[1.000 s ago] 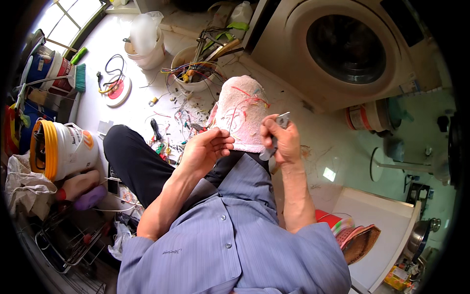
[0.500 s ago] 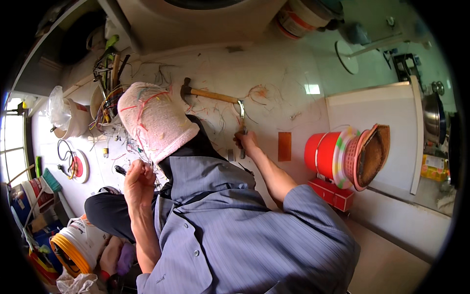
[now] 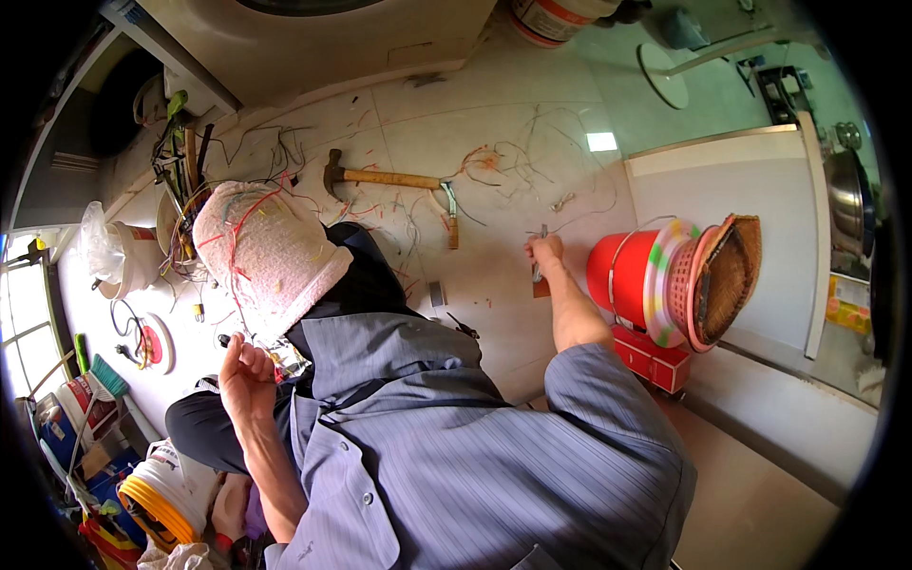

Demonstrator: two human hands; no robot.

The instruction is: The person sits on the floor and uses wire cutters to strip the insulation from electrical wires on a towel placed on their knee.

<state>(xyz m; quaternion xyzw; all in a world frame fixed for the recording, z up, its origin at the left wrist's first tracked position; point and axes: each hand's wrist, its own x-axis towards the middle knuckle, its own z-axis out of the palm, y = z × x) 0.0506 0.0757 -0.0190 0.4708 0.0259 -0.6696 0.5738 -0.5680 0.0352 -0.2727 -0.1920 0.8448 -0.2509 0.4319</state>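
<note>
Right hand (image 3: 544, 252), 2 o'clock from view centre: small grey object (image 3: 543, 231) gripped in closed fingers | left hand (image 3: 245, 378), 8 o'clock: fingers curled, whether anything is pinched cannot be told | pink cloth (image 3: 285, 271), 9 o'clock: draped over leg (image 3: 366, 275), crossed by red wire (image 3: 232, 249) | hammer (image 3: 389, 178), 11 o'clock: laid on floor (image 3: 503, 328)

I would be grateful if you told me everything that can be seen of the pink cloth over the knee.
The pink cloth is pale, with a fuzzy, towel-like surface. It fits like a rounded cap over the person's bent knee, its straighter hemmed edge turned toward the body, where the dark trouser leg shows beyond it. Thin red wires and small scraps lie across it. The left hand is close to its lower end; whether they touch is unclear.
</note>
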